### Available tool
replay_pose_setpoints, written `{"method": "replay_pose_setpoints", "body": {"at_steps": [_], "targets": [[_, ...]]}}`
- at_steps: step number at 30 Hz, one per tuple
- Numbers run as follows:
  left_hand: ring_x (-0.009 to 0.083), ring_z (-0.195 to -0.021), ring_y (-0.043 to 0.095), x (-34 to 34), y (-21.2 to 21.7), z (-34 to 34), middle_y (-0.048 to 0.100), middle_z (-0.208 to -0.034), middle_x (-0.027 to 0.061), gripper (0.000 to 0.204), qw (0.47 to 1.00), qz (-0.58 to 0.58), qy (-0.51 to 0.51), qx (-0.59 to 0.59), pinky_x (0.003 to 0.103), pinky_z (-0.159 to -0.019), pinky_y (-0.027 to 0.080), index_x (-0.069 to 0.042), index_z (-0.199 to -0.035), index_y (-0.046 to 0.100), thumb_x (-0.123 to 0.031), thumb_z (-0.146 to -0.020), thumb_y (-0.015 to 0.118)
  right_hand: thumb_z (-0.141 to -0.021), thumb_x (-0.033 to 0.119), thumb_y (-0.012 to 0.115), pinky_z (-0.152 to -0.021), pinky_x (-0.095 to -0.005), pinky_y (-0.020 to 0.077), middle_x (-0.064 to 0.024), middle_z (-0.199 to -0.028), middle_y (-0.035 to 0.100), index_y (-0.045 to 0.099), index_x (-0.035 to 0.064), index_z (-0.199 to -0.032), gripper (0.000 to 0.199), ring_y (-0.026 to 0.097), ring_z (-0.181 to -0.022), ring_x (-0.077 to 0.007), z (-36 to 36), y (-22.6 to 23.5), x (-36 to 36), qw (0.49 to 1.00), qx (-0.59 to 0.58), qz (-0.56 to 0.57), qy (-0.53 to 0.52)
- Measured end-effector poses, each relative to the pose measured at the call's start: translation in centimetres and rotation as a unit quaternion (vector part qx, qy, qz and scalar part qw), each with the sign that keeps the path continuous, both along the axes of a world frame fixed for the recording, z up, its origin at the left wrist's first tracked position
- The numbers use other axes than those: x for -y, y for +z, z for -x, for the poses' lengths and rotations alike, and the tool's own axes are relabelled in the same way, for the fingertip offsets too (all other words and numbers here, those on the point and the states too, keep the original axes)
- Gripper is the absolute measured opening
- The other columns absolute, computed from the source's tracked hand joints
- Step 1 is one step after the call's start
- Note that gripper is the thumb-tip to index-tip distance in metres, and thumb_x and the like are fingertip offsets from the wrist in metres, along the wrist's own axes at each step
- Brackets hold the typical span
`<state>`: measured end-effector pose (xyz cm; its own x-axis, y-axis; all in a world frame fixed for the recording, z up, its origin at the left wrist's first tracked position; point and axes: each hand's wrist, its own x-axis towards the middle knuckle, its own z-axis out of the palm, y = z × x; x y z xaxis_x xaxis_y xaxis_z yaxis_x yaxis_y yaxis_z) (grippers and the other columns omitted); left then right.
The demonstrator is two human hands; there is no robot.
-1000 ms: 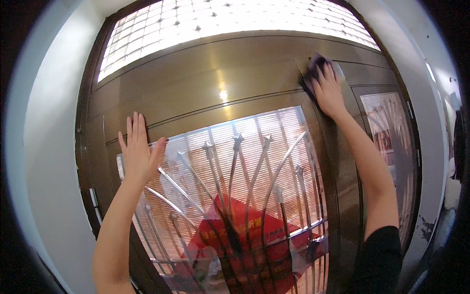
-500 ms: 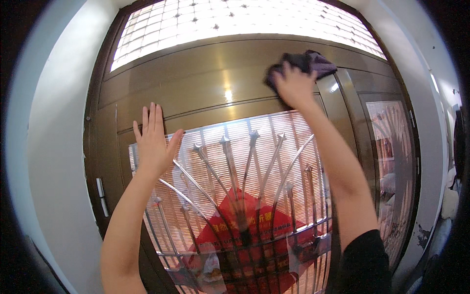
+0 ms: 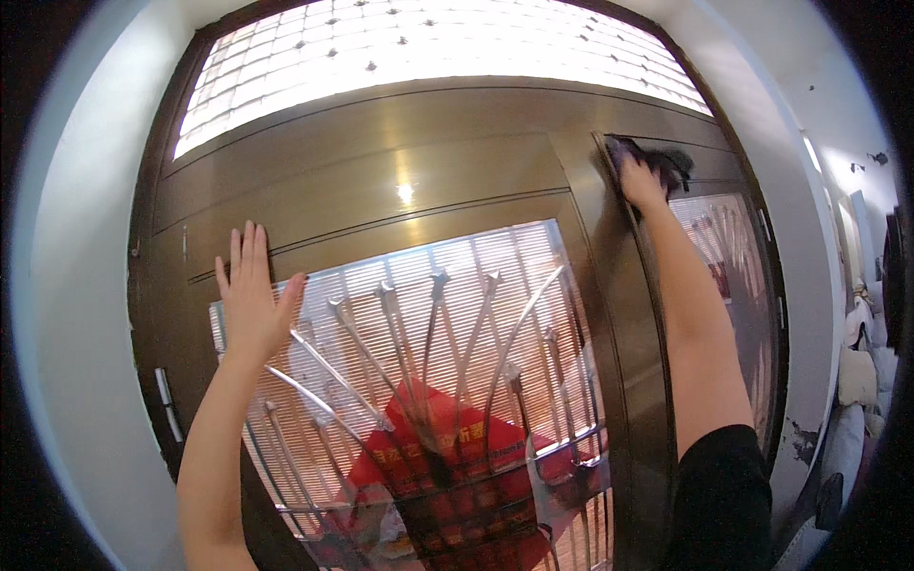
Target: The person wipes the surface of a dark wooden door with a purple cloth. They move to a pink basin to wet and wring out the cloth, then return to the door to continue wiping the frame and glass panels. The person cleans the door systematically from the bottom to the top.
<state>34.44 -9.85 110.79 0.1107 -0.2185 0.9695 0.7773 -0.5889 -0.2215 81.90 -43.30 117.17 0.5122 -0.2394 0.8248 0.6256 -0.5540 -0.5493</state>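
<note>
Facing a tall brown metal door [image 3: 381, 181] set in a white wall, under a bright frosted glass-block window [image 3: 428, 48]. Lower down, a ribbed glass pane behind a curved silver metal grille [image 3: 428, 362], with a red paper poster [image 3: 428, 447] showing through.

Left hand [image 3: 249, 305]: grip open, fingers spread, palm flat against the door at the upper left corner of the pane. Right hand [image 3: 643, 183]: arm stretched high, grip closed on a dark crumpled cloth [image 3: 666, 164], pressing it to the top of the upright edge between the door and the narrower glazed side leaf [image 3: 733, 285].

Likely trouble from here, judged from the posture:
- Could lose the cloth at full stretch, with only the fingertips bearing down and most of the fabric bunched beyond them; would then drop down the door face.
- Could pinch fingers in the seam beside the upright if the door swings under the push.
- Could tip forward, with weight leaning on one flat palm; may also smear the glass beneath it.
- Could snag the cloth or a knuckle on the pointed grille tips on a downward stroke.

Against half a second ago: cloth and right hand now well to the right, off the broad top panel and onto the upright edge. Left hand flat as before, now nearer the left edge of the door.
</note>
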Motion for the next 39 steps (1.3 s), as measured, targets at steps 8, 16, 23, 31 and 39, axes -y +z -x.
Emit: {"method": "replay_pose_setpoints", "body": {"at_steps": [8,16,23,31,39], "targets": [[0.0282,-0.144,0.015,-1.1,-0.1,0.3,0.021,-0.154,0.0125,0.074,1.0,-0.027,-0.001,-0.009,0.051,-0.114,0.007,-0.004,-0.148,0.02,-0.043,-0.091,0.049,-0.088,0.013,0.049,-0.092,-0.0433,0.0437,-0.0219,-0.114,0.061,0.06,-0.0051,-0.111,0.031,0.056,-0.109,-0.0364,-15.2,-13.8,4.5,0.981,0.098,-0.132,-0.1],[0.0283,-0.143,0.015,-1.1,-0.1,0.3,0.022,-0.153,0.0128,0.075,0.999,-0.027,0.021,0.0,0.052,-0.114,0.008,-0.004,-0.147,0.021,-0.044,-0.09,0.05,-0.08,-0.006,0.046,-0.095,-0.0335,0.0405,-0.021,-0.116,0.059,0.057,-0.0048,-0.108,0.03,0.054,-0.109,-0.0293,-1.8,-4.2,-1.8,0.857,0.374,-0.163,0.316],[0.0281,-0.144,0.01,-1.9,-0.1,0.0,0.017,-0.155,0.0117,0.078,0.999,-0.027,-0.014,-0.014,0.054,-0.113,0.004,-0.005,-0.148,0.017,-0.053,-0.092,0.042,-0.089,0.032,0.049,-0.09,-0.0436,0.0456,-0.0221,-0.106,0.063,0.059,0.0014,-0.114,0.041,0.059,-0.101,-0.0381,15.8,-0.4,-13.6,0.906,0.359,-0.028,0.22],[0.0321,-0.143,0.016,3.3,0.6,0.2,0.018,-0.154,0.016,0.081,0.969,-0.153,-0.196,-0.004,0.054,-0.113,0.006,-0.009,-0.149,0.017,-0.056,-0.09,0.044,-0.09,0.031,0.045,-0.089,-0.0445,0.0467,-0.0234,-0.114,0.06,0.059,0.0018,-0.113,0.04,0.058,-0.104,-0.0373,36.2,0.4,-25.0,0.732,0.41,0.263,0.476],[0.0334,-0.141,0.02,2.6,-0.1,-0.8,0.019,-0.154,0.0165,0.075,0.955,-0.073,-0.287,-0.027,0.051,-0.113,0.012,-0.009,-0.149,0.019,-0.049,-0.092,0.046,-0.081,0.025,0.054,-0.082,-0.0422,0.0493,-0.0204,-0.093,0.066,0.067,0.0036,-0.093,0.027,0.063,-0.086,-0.0353,33.1,0.0,-26.8,0.736,0.595,0.175,0.271]]}}
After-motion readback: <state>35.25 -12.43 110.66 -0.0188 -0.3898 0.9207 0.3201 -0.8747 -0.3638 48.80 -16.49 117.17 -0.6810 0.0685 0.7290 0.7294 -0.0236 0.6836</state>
